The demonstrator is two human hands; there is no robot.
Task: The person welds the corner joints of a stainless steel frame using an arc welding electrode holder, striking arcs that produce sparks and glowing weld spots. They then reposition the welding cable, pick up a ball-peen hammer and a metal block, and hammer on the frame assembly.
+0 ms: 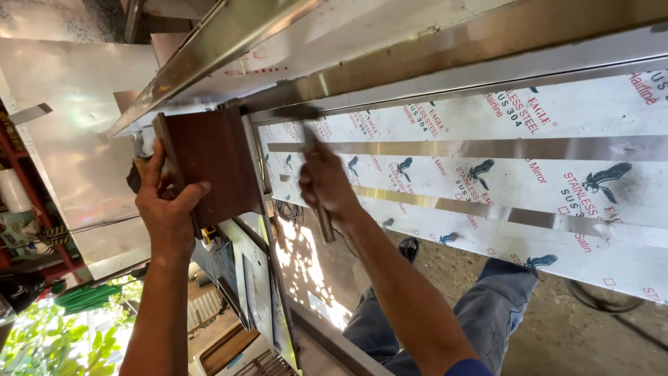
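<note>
Wooden block (212, 163), hammer (314, 167), steel sheet (529, 160) alongside

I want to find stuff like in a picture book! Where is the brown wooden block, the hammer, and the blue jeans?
brown wooden block (216, 163), head view, middle of its flat face
hammer (324, 224), head view, handle below the right hand
blue jeans (487, 306), head view, knee

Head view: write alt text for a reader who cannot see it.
A person's left hand presses a dark brown wooden block against a steel frame edge, while the right hand holds a hammer beside film-covered stainless steel sheet.
</note>
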